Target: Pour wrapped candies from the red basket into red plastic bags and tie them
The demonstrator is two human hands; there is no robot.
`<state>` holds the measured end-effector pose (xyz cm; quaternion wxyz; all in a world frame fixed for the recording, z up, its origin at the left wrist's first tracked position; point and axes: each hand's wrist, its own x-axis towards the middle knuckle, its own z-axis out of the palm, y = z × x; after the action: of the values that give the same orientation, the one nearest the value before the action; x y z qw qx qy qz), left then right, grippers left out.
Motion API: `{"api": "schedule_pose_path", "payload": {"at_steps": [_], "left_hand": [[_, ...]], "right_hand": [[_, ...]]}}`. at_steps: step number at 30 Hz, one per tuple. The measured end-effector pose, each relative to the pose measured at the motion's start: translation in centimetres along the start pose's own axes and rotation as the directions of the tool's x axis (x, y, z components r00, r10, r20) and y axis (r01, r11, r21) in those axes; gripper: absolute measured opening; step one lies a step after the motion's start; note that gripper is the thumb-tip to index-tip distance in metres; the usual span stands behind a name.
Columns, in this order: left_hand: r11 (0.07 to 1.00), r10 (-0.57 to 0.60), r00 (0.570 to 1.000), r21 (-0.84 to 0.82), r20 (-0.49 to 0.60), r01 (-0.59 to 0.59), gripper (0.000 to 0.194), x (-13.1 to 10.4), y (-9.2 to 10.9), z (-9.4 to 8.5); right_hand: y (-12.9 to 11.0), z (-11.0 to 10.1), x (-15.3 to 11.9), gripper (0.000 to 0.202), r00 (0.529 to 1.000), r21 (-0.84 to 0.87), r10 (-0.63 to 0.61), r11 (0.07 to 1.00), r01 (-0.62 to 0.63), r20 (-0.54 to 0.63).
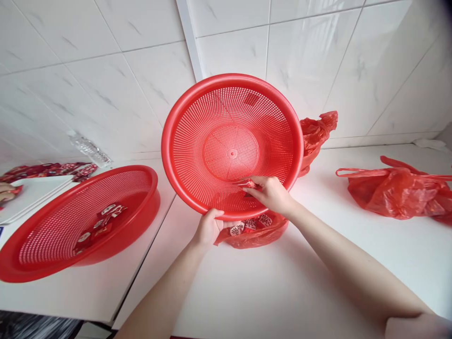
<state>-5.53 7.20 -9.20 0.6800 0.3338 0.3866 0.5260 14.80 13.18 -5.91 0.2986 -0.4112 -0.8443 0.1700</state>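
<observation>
A large red plastic colander basket (232,82) is tilted up toward me, its perforated inside in view. My left hand (208,228) grips the near rim, thumb over the edge and fingers beneath. Inside the lower right of the basket, my right hand (270,193) is closed on a small red packet (249,184). Below the rim, a red plastic bag (259,242) lies open on the table with several red-and-cream printed packets (250,224) showing; the basket hides part of it.
A second red colander basket (151,193) at left holds several small packets (102,223). Red plastic bags (399,193) stand at right and behind the basket. A clear bottle (91,149) lies by the tiled wall. Another person's hand (7,194) shows at far left beside a white box (35,195).
</observation>
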Motion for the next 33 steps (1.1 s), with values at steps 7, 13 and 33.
{"api": "schedule_pose_path", "payload": {"at_steps": [7, 13, 33], "left_hand": [[0.987, 0.158, 0.977, -0.019, -0.142, -0.162, 0.006, 0.7, 2.1, -1.4], [0.98, 0.188, 0.971, -0.032, -0.148, -0.195, 0.006, 0.6, 3.0, -1.9], [0.998, 0.036, 0.994, -0.039, -0.103, -0.04, 0.015, 0.5, 1.2, -0.8]], "right_hand": [[-1.0, -3.6, -0.7, 0.026, 0.97, 0.147, -0.22, 0.968, 0.204, 0.106], [-0.9, -4.7, -1.8, 0.033, 0.929, -0.099, -0.035, 0.992, 0.077, 0.367], [-2.2, -2.2, -0.9, 0.024, 0.922, -0.055, -0.287, 0.949, 0.311, 0.259]]}}
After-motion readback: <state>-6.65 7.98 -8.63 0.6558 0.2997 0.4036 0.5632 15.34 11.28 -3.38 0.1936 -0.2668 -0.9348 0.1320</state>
